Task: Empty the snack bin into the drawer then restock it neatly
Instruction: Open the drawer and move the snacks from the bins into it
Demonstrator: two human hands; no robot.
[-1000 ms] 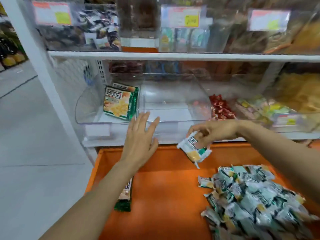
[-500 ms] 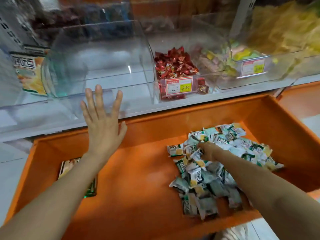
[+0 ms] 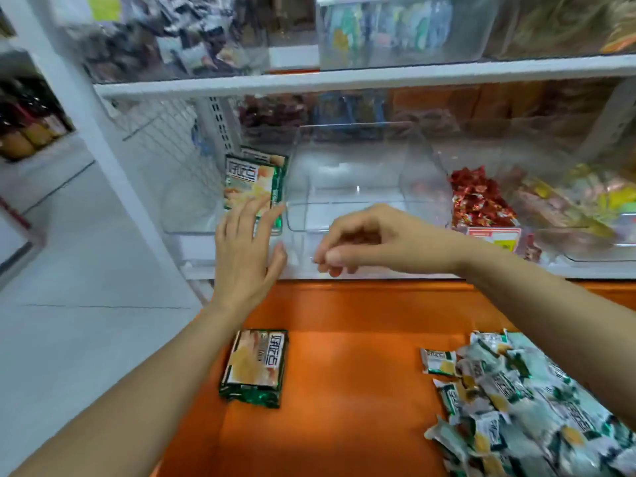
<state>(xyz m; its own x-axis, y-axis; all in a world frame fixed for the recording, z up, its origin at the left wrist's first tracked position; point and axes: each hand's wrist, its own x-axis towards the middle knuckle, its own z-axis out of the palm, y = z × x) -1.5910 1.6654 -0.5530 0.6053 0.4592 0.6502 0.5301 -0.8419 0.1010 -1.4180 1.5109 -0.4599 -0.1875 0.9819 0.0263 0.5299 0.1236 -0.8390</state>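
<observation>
**Hands at the front of the clear bin, wrapped snacks heaped in the drawer**

The clear snack bin (image 3: 364, 187) sits on the lower white shelf (image 3: 344, 77) and serves as the landmark here. Its inside shows no snacks (the walls are see-through, so the shelf behind shows through them).

Directly below the bin lies the open orange drawer (image 3: 344, 390). A heap of small green-and-white snack packets (image 3: 523, 401) lies in the drawer, below and to the right of the bin. One larger green snack pack (image 3: 256, 368) lies flat in the drawer, below and to the left of the bin.

Just left of the bin, a neighbouring clear bin (image 3: 192, 215) holds upright green packs (image 3: 253, 182) leaning near the wall it shares with the landmark bin.

The left hand (image 3: 246, 256) is at the bin's lower left corner, fingers spread and flat, gripping nothing; its fingertips overlap the upright packs, though whether they touch them or only the plastic front cannot be told.

The right hand (image 3: 371, 241) hovers at the bin's front lip, fingers curled with thumb and fingertips drawn together. No packet shows between them, so whether it pinches anything cannot be told.

To the right of the bin, another bin holds red-wrapped candies (image 3: 476, 197) with a price label (image 3: 494, 237) on its front.
</observation>
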